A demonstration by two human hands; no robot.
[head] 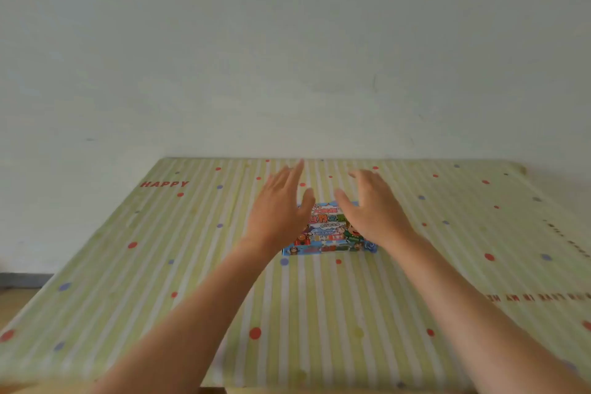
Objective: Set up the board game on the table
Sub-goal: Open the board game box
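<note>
One flat, rectangular board game box lay near the middle of a table, its glossy lid crowded with bright cartoon figures and blue edging; the print was too blurred to read in full. The table was covered by one smooth tablecloth, striped lengthwise in pale green and white and scattered with round red and violet-blue dots. Two bare forearms reached in from the near edge, at about 6 o'clock, toward the box. The left hand hung over the box's 9 o'clock side, fingers straight and slightly fanned, thumb angled inward, curled round nothing. The right hand hung over the 3 o'clock side, fingers loosely spread and gently bent, thumb pointing toward the other hand, also holding nothing. Both hands were motion-blurred, and whether either touched the lid could not be told. At about 10 o'clock from the box, the red word "HAPPY" was printed on the cloth. A plain, matte, pale wall rose behind the table's far edge at 12 o'clock, and a strip of tan floor showed at 8 o'clock.
</note>
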